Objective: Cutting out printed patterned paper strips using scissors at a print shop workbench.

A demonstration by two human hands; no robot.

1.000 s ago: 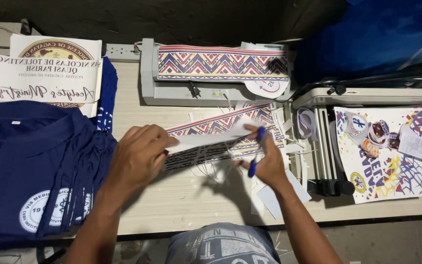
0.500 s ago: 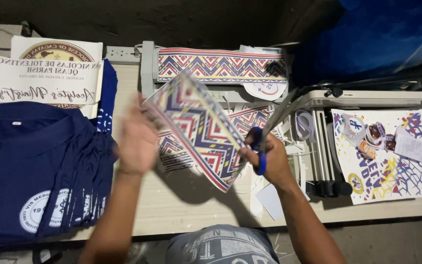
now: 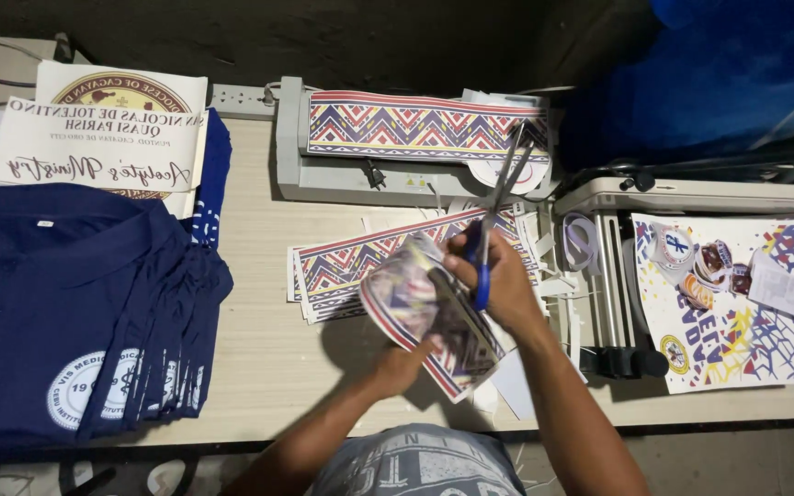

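Compared with the preceding half second, the patterned printed sheet [image 3: 429, 317] has been turned from a raised, fanned-out position to a lower one, curled and held close to the body above the near part of the table; a second ago it lay nearly flat between both hands. The left hand [image 3: 403, 366] now supports the sheet from below at its near edge, fingers closed on the paper in a pinch. The right hand [image 3: 498, 280] has moved in over the far edge of the sheet and is closed around the blue handles of the scissors [image 3: 498, 207], whose long blades point away from the body and stand slightly parted. This repositioning indicates, as a judgement, that the sheet is being presented to the blades for trimming; no cut is visible at this moment. Beneath the hands, a stack of patterned strips [image 3: 342, 266] lies on the light wood table [image 3: 259, 349], with white paper offcuts [image 3: 507, 390] beside it. To the left, a pile of navy shirts [image 3: 75, 312] with round white emblems overhangs the table edge. To the right, a colourful printed sheet [image 3: 737, 312] lies beside a grey frame [image 3: 613, 303]. Farther off, a grey machine [image 3: 342, 174] carries another patterned strip [image 3: 415, 124], and white printed signs [image 3: 103, 138] lie at far left. The room beyond is dark, with blue material [image 3: 737, 73] at far right.
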